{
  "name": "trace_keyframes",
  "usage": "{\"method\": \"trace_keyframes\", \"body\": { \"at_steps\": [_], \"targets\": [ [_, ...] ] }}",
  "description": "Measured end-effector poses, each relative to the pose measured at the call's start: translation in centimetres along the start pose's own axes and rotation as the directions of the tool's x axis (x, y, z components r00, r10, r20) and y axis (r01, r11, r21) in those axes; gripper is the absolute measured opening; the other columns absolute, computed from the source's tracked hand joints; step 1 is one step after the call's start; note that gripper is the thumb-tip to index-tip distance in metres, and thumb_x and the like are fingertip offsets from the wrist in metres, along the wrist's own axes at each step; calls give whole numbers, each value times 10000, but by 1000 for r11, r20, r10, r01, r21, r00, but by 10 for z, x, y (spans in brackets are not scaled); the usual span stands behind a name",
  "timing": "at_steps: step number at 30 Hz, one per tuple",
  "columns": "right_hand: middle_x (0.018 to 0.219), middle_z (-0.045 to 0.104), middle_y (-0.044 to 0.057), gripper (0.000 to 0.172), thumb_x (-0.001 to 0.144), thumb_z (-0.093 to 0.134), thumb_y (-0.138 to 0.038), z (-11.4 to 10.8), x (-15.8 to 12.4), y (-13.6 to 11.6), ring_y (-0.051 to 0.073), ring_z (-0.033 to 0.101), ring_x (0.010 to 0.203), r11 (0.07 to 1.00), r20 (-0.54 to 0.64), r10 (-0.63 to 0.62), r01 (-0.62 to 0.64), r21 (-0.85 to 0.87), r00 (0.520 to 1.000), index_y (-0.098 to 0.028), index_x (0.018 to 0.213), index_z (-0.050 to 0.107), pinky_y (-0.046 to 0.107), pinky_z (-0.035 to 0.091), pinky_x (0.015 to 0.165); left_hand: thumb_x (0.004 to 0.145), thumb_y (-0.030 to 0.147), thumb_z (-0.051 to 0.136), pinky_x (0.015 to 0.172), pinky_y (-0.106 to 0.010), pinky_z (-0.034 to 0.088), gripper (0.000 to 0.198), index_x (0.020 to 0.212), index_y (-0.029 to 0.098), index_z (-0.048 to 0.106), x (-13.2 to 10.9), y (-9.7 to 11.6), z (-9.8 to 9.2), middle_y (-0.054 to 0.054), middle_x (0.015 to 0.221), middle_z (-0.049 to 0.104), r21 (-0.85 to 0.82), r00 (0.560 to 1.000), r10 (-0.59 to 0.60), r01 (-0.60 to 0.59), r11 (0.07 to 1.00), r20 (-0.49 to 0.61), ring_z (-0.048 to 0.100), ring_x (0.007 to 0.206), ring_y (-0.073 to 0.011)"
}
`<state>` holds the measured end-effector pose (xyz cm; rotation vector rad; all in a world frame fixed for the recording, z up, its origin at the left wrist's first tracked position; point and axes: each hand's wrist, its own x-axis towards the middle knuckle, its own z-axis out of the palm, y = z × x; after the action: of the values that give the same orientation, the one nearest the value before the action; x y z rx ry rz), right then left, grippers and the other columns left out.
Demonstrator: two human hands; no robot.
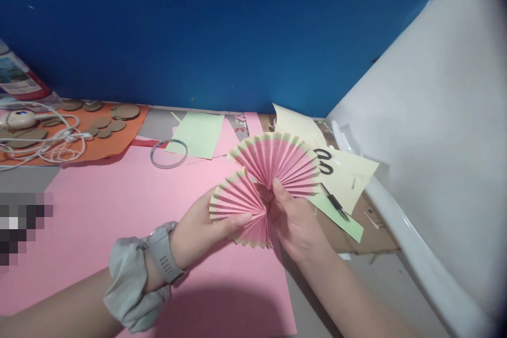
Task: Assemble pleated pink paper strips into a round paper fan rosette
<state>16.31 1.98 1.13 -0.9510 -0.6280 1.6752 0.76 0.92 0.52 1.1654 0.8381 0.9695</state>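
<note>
Two pleated paper fans, pink with a pale green and cream rim, are held close together over a large pink paper sheet (99, 211). My left hand (212, 224) grips the smaller paper fan (235, 195), its thumb lying across the folds near the narrow end. The larger paper fan (273, 156) spreads upward from my right hand (291, 222), which pinches it at the base with the thumb in front. Their narrow ends meet or nearly meet between my hands; whether they are joined I cannot tell. Most fingers are hidden behind the paper.
Right of the fans lie black scissors handles (330, 155), a black pen (336, 203) and cream paper (356, 169). Behind are a tape-like ring (169, 167) and green paper (202, 132). At left, an orange sheet (130, 129) bears cardboard discs (125, 112) and a white cable (75, 153), near a bottle (21, 76).
</note>
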Motion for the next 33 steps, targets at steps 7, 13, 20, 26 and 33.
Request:
{"method": "trace_keyframes", "body": {
  "at_steps": [7, 13, 20, 26, 33],
  "targets": [
    [830, 720, 59, 228, 708, 697, -346, -4, -1, 7, 213, 670, 817, 997, -84, 44, -49, -61, 995, -159, 838, 711, 364, 529, 791, 742, 278, 661, 433, -211, 462, 210, 919, 203, 574, -1, -2, -7, 46, 618, 566, -35, 986, -17, 11, 999, -164, 520, 446, -80],
    [908, 714, 50, 221, 737, 675, -325, 0, -1, 10, 191, 662, 848, 997, -47, -23, 19, -77, 999, -175, 899, 698, 349, 521, 812, 717, 293, 682, 434, -230, 488, 258, 920, 194, 555, 7, 3, -18, 32, 673, 576, -40, 969, -18, 9, 999, -245, 552, 455, -94],
    [1014, 693, 58, 319, 759, 654, -328, 5, -4, 14, 202, 652, 887, 994, -5, 18, -18, -111, 1000, -179, 1040, 649, 352, 515, 804, 746, 326, 653, 667, -275, 508, 246, 929, 174, 593, 12, 14, -20, -32, 845, 637, 170, 984, 59, -30, 985, -169, 611, 753, -172],
    [1120, 650, 69, 420, 769, 643, -328, 1, 0, 17, 221, 628, 954, 998, 39, 8, -6, -62, 999, -206, 1166, 580, 375, 497, 828, 815, 356, 569, 707, -287, 487, 221, 934, 169, 578, 10, 2, -19, -28, 867, 631, 182, 980, 61, -26, 983, -188, 595, 780, -169],
    [1207, 598, 68, 441, 802, 610, -310, -1, 4, 17, 220, 584, 1046, 999, 62, 37, -35, -41, 997, -207, 1224, 530, 372, 480, 869, 828, 335, 556, 792, -279, 458, 208, 941, 165, 592, 12, 1, -19, -29, 908, 640, 262, 955, 160, -92, 961, -251, 585, 869, -175]
  ]
}}
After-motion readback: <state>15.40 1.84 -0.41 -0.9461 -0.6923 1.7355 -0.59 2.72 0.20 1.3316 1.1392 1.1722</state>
